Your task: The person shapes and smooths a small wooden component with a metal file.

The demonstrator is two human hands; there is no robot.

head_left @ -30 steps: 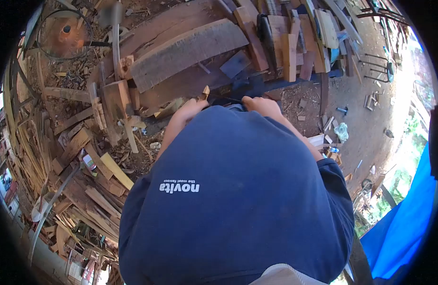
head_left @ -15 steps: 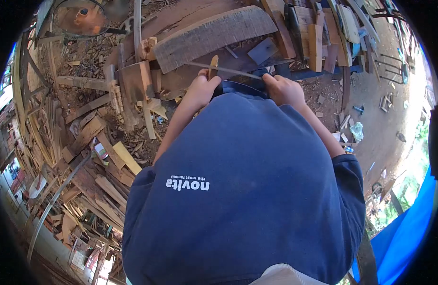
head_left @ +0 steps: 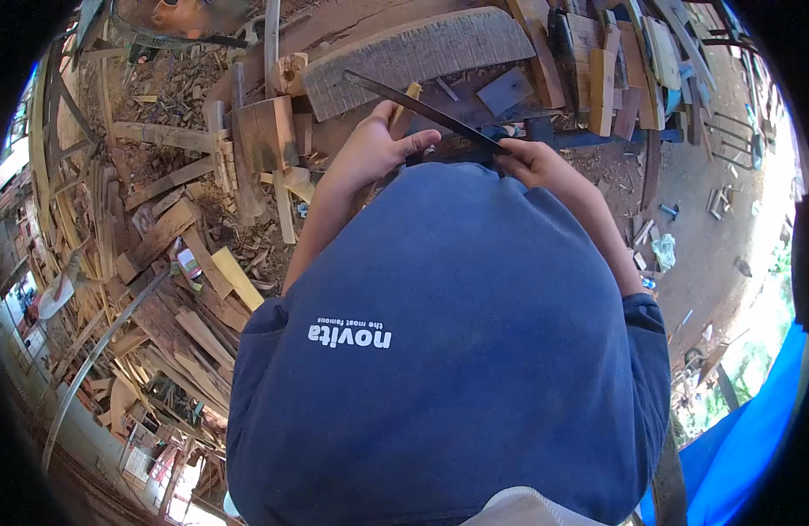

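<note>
My right hand [head_left: 536, 163] is closed on the near end of a long, dark, flat blade [head_left: 448, 121]. The blade slants up and to the left, its narrow far end over a big weathered plank [head_left: 418, 57]. My left hand [head_left: 374, 151] has its fingers curled by a small light strip of wood [head_left: 407, 107], thumb stretched out to the right. In this view the strip and the blade cross just past my left fingers. The blade's grip is hidden by my right hand.
Wooden boards [head_left: 603, 88] stand at the upper right. A wood block [head_left: 262, 131] is left of my left hand, with chips around it. Piled planks [head_left: 181, 324] fill the left side. A plastic bag [head_left: 663, 252] and a blue tarp [head_left: 746, 438] show at right.
The blade has turned from edge-on to a steeper slant, showing its dark flat side. My left thumb has lifted off the wood strip and spread out. The view has shifted slightly.
</note>
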